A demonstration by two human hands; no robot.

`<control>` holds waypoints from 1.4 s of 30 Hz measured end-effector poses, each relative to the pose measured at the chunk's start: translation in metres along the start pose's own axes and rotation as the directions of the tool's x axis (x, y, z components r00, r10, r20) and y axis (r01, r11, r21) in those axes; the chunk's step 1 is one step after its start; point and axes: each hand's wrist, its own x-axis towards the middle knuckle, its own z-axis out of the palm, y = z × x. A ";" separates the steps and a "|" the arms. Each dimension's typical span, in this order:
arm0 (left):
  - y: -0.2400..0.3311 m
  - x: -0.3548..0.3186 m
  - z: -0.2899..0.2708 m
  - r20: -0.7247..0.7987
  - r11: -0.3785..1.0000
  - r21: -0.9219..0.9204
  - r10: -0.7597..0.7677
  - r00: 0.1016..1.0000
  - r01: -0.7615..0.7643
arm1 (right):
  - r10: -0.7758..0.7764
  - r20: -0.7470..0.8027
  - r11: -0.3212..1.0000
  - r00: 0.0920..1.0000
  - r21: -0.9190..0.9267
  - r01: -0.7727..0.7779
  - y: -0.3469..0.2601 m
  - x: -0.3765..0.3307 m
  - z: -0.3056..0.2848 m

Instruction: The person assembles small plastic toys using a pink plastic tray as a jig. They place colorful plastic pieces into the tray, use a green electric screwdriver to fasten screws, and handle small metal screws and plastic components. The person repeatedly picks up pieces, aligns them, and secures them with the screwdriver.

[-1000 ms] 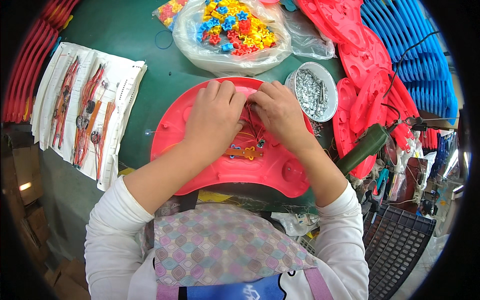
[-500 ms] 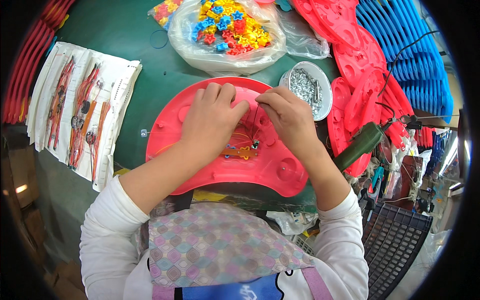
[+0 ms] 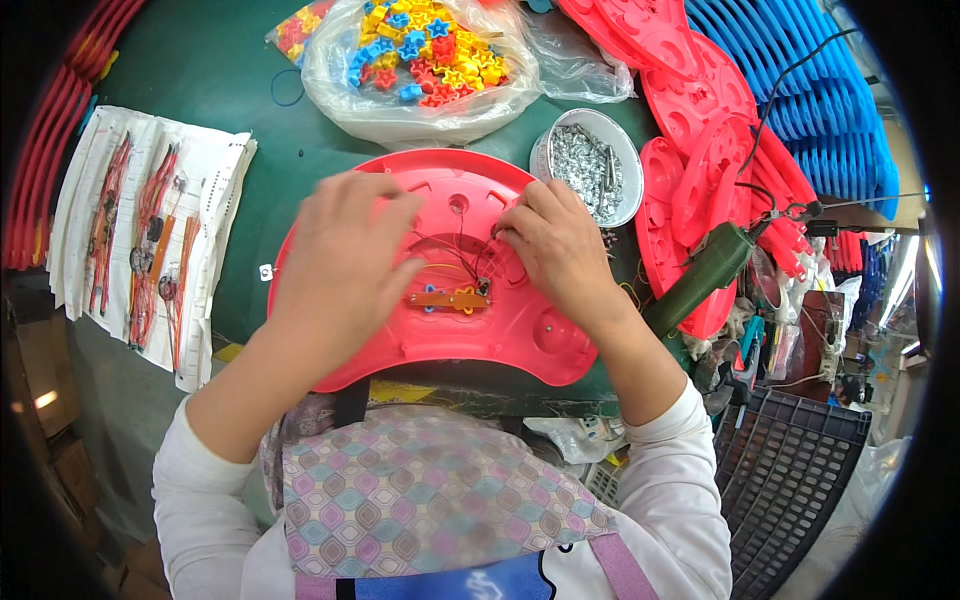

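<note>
A pink curved plastic panel (image 3: 470,345) lies on the green table in front of me. A small orange circuit strip (image 3: 447,299) with thin wires sits in its middle. My right hand (image 3: 555,245) rests on the panel's upper right, its fingertips pinched at the wires just right of the strip. My left hand (image 3: 345,265) is blurred and hovers over the panel's left half, fingers loosely spread, with nothing in it that I can see.
A white bowl of small metal screws (image 3: 590,165) stands right of the panel. A clear bag of coloured plastic stars (image 3: 425,55) lies behind it. Wire harnesses on white paper (image 3: 150,230) lie left. Pink panels (image 3: 690,110), blue panels (image 3: 800,90) and a green electric screwdriver (image 3: 705,275) are right.
My left hand has lifted off the middle of the panel and moved left. My right hand stays at the wires by the circuit strip, which is now uncovered.
</note>
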 end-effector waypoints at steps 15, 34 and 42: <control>-0.045 -0.086 -0.018 0.119 0.412 -0.796 -0.613 0.781 0.444 | 0.049 0.101 0.999 0.994 -0.001 -0.049 -0.022 0.002 -0.041; -0.361 0.074 -0.091 -0.125 0.250 -0.941 -0.884 0.451 0.228 | 0.088 -0.294 0.996 0.952 -0.002 -0.093 0.030 0.069 -0.027; -0.410 0.076 -0.081 -0.461 0.525 -0.394 -0.823 0.331 0.755 | 0.475 -0.225 0.876 0.851 0.214 -0.432 0.172 0.162 0.022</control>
